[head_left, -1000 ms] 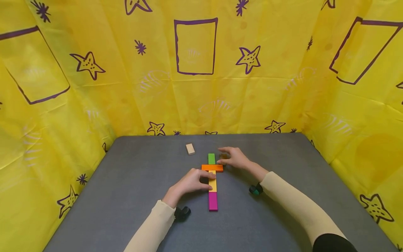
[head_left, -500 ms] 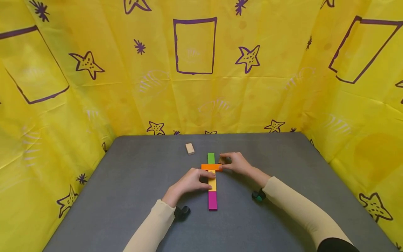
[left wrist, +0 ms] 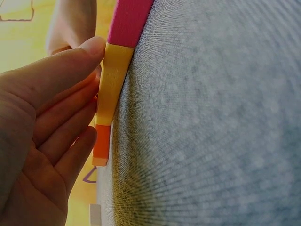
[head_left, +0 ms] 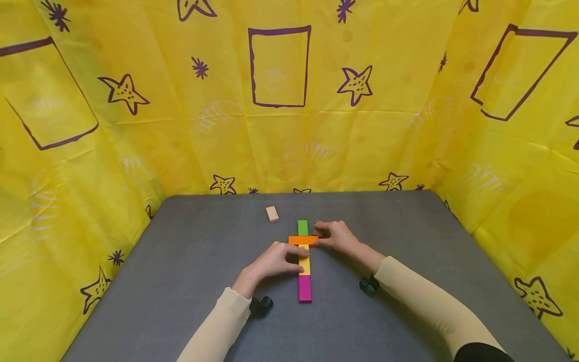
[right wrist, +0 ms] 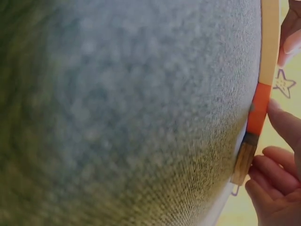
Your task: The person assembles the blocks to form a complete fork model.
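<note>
On the grey table a magenta block point(head_left: 305, 289), a yellow block point(head_left: 305, 264) and a green block point(head_left: 302, 228) form a line, with an orange block point(head_left: 296, 240) crosswise between yellow and green. My left hand point(head_left: 274, 260) touches the yellow block with thumb and fingertips, steadying it; in the left wrist view its fingers point(left wrist: 77, 125) look nearly straight. My right hand point(head_left: 340, 238) bends its fingers round a brown wooden block point(right wrist: 244, 160) to the right of the green one, its thumb touching the orange block's end. In the head view the brown block is largely hidden.
A pale wooden block point(head_left: 272, 213) lies apart, farther back and left of the line. Yellow patterned cloth point(head_left: 280, 151) encloses the grey table point(head_left: 217, 236) at the back and both sides.
My right hand has come nearer with the brown block, its thumb moving from beside the green block onto the orange block's end. The left hand stays on the yellow block.
</note>
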{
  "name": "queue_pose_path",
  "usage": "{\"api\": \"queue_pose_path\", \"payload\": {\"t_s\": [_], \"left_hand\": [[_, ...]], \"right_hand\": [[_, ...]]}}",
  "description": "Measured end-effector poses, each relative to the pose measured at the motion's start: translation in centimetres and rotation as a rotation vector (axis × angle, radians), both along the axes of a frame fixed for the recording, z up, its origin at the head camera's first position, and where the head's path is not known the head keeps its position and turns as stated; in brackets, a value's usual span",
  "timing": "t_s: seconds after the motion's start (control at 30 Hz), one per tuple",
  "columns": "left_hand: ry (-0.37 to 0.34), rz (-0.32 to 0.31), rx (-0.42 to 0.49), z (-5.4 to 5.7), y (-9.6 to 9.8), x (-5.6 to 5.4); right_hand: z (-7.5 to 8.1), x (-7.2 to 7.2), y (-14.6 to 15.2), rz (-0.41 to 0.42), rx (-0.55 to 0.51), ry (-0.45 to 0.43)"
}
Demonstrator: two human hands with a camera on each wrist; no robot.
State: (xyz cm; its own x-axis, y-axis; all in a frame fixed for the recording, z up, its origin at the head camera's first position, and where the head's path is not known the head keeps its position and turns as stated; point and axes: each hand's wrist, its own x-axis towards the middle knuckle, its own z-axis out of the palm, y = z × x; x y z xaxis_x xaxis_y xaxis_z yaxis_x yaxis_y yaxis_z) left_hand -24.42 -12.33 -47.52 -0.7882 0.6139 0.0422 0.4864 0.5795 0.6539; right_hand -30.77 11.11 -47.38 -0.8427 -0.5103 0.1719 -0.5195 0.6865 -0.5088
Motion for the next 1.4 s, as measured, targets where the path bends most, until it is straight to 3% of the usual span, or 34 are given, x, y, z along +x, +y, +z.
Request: {"api": "queue_pose_path", "payload": {"t_s": [0.3, 0.4, 0.53, 0.67, 0.83, 1.03, 1.2, 1.4], "left_hand": [[0.047, -0.016, -0.035, 0.4, 0.4, 0.0], [0.088, -0.007, 0.02, 0.6, 0.5, -0.4], [0.161, 0.068, 0.132, 0.6, 0.3, -1.5], [0.216, 0.185, 0.132, 0.3, -0.3, -3.1], [0.17, 0.332, 0.113, 0.2, -1.3, -5.2], [0.148, 0.463, 0.086, 0.2, -2.8, -7.3], [0.106, 0.537, 0.059, 0.1, -4.0, -8.7], [0.046, 0.562, 0.035, -0.1, -5.0, -9.8]], "right_hand": [[0.0, 0.1, 0.0, -0.009, -0.026, -0.02], [-0.1, 0.0, -0.1, 0.001, -0.021, 0.0], [-0.3, 0.0, 0.1, 0.001, -0.02, 0.025], [-0.5, -0.1, 0.2, -0.006, -0.018, 0.032], [-0.5, -0.1, 0.2, -0.009, -0.005, 0.031], [-0.3, 0.0, 0.2, -0.019, -0.007, 0.018], [-0.3, 0.0, 0.1, -0.023, -0.004, 0.014], [-0.3, 0.0, 0.2, -0.016, -0.011, 0.016]]}}
